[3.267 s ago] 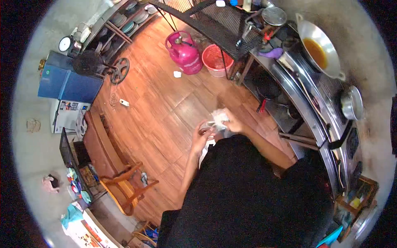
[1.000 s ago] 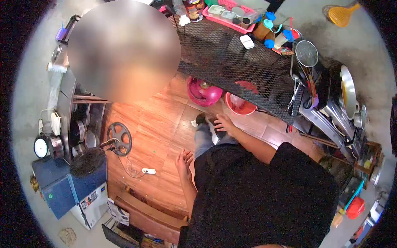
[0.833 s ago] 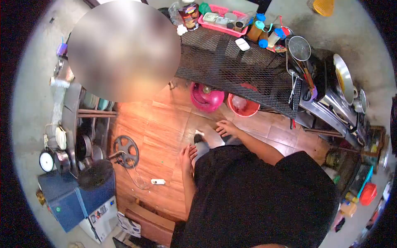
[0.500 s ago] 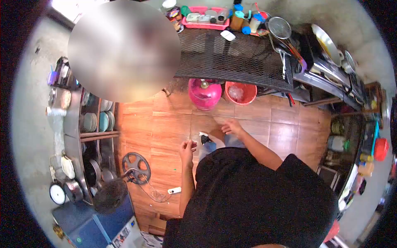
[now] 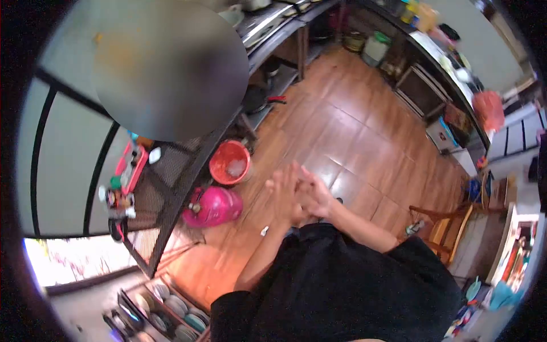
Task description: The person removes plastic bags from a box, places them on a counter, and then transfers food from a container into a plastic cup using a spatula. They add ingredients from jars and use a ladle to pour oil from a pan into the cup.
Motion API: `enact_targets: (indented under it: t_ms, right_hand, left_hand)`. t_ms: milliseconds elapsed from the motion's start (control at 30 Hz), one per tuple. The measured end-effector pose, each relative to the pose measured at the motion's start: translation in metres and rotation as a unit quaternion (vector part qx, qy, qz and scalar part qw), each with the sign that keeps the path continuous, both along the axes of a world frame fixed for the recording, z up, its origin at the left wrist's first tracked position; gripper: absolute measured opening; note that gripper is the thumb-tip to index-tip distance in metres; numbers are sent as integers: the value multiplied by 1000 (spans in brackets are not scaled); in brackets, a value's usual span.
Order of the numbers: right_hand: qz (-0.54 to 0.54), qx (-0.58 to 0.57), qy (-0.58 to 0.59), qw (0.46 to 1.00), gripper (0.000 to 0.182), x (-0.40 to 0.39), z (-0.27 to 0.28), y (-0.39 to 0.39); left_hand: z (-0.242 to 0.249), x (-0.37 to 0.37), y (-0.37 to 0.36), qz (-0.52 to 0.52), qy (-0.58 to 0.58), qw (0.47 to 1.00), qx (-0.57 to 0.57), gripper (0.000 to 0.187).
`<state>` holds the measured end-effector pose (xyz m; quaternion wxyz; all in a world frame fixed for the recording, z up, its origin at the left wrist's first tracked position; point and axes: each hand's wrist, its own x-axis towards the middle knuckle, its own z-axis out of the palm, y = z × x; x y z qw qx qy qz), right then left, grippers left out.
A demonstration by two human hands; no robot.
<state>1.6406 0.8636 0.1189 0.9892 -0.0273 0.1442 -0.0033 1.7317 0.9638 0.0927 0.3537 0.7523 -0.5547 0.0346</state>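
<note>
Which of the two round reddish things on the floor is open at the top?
The orange-red bucket, farther from the hands: its top is open, showing something pale inside. The pink gas cylinder beside it is closed.

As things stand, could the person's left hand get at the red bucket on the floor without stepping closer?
Probably not. The left hand is pressed against the right hand in front of the body, well above the floor. The red bucket sits beside the pink gas cylinder, nothing blocking it, but apart from the hand.

Pink gas cylinder (image 5: 213,206) beside red bucket (image 5: 229,162)
</note>
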Motion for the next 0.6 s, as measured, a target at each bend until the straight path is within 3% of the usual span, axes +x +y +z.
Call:
enact_targets:
  t_ms: [33,67,100,133,167,200,233,267,333,367,400,467,500,533,567,600]
  right_hand:
    - [-19,-1,-3,1000,57,-11,9,-18]
    - [-122,-125,-14,984,57,-30,19,-40]
    - [-226,-248,-17,942,58,-53,23,-61]
    - [-258,-249,-12,933,58,-69,25,-75]
    - [-296,-500,39,813,63,-83,26,-87]
    - [-302,-710,111,627,69,-102,27,-98]
    - [-262,-803,139,517,65,-125,33,-109]
    - [-281,-800,171,502,65,-148,17,-129]
    - [-263,-904,209,264,59,-201,-32,-171]
    - [-276,-830,333,351,55,-225,-28,-189]
    - [-286,-825,349,340,55,-249,-48,-205]
    - [-321,-525,441,654,55,-297,-114,-225]
    - [-337,-519,446,646,55,-306,-113,-218]
    - [-428,-363,324,761,57,-318,-109,-211]
    - [-471,-279,252,798,57,-325,-92,-212]
    - [-505,-187,181,823,58,-333,-74,-214]
  left_hand:
    - [3,1,-28,-15,-27,999,19,73]
    - [-10,1,-55,-36,-31,999,17,73]
    - [-38,2,-86,-2,182,979,92,75]
    - [-53,-4,-114,28,380,907,178,76]
    - [-51,-27,-136,-7,369,909,193,76]
    - [-47,-57,-151,-151,533,818,154,72]
    - [-32,-88,-170,-277,674,674,118,68]
    - [-17,-118,-193,-308,669,662,141,68]
    - [39,-180,-222,-149,818,547,93,55]
    - [50,-195,-239,-175,809,545,134,46]
    - [59,-209,-256,-192,804,542,147,46]
    - [72,-238,-277,-421,555,705,131,37]
    - [80,-253,-280,-455,542,696,121,38]
    - [76,-273,-291,-467,537,690,129,38]
    - [68,-291,-302,-541,354,757,95,44]
    - [61,-304,-314,-592,157,789,50,51]
